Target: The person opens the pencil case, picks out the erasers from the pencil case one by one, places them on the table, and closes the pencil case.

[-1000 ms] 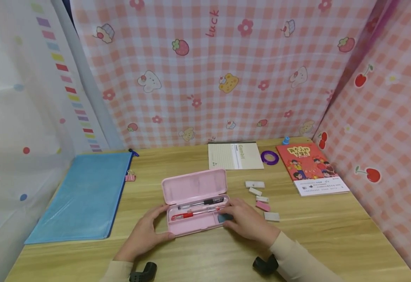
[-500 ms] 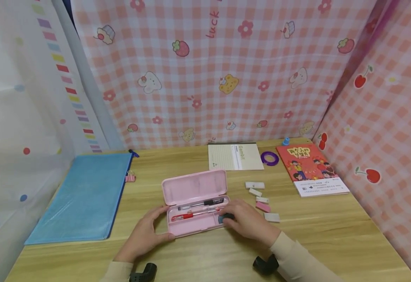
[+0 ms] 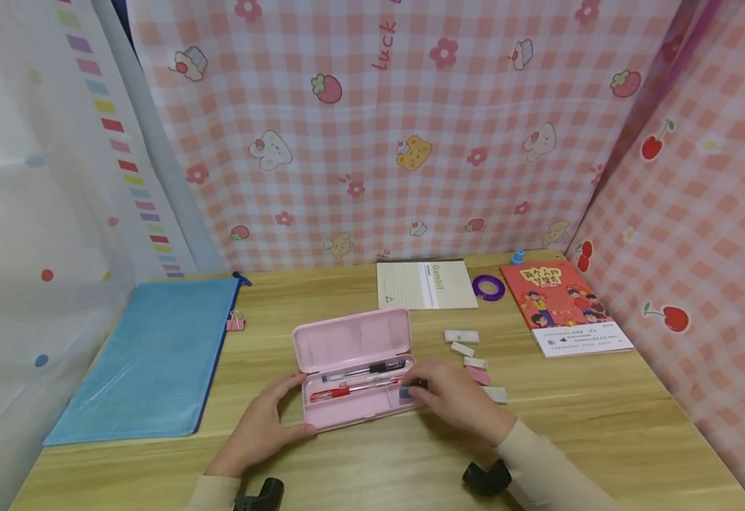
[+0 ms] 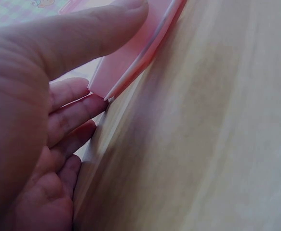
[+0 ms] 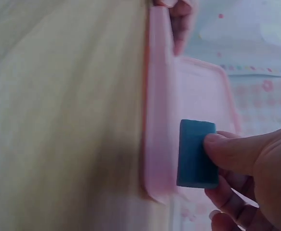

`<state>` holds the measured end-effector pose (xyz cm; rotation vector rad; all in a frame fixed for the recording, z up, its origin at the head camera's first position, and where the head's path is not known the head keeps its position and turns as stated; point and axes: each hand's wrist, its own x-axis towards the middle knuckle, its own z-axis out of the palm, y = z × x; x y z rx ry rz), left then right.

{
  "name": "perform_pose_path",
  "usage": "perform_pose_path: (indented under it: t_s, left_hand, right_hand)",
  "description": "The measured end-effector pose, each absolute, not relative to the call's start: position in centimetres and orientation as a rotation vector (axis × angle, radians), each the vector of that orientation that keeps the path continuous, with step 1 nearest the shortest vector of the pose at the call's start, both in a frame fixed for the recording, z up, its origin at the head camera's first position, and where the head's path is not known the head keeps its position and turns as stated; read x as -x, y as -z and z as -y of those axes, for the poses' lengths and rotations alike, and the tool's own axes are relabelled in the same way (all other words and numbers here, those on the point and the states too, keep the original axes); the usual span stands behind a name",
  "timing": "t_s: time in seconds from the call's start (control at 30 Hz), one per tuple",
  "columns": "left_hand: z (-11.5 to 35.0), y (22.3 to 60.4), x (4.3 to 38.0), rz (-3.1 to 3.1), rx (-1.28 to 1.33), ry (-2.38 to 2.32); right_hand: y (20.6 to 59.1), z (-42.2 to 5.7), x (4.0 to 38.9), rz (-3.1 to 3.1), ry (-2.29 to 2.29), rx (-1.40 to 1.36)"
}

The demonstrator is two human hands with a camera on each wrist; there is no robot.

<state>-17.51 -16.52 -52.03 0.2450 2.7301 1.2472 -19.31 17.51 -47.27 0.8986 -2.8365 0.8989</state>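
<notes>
A pink pencil case lies with its lid up on the table, a black pen and a red pen inside. My left hand grips the case's left end, thumb at the front and fingers behind; the left wrist view shows this hand at the case's corner. Between thumb and fingers my right hand pinches a teal eraser over the case's right end. In the head view the fingers partly cover that eraser.
Right of the case lie several white erasers and a pink one. Behind are a notebook, a purple tape ring and a red book. A blue folder and a pink binder clip lie left.
My right hand has lifted the teal eraser from the case's right compartment and shifted slightly right. The left hand and the case have stayed put.
</notes>
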Motion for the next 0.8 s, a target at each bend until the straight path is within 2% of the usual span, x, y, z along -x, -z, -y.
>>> perform_pose_path:
  t_s: [0.2, 0.43, 0.8]
  left_hand:
    - [16.6, 52.0, 17.4, -2.727, -0.246, -1.254]
    - [16.8, 52.0, 17.5, -2.733, -0.277, -1.255]
    - [16.6, 52.2, 17.6, -2.729, -0.249, -1.241]
  right_hand:
    - [45.5, -22.2, 19.8, 2.814, -1.025, -0.692]
    - [46.8, -28.2, 21.6, 2.880, -0.998, -0.334]
    - [48.9, -30.1, 23.5, 2.925, -0.997, -0.254]
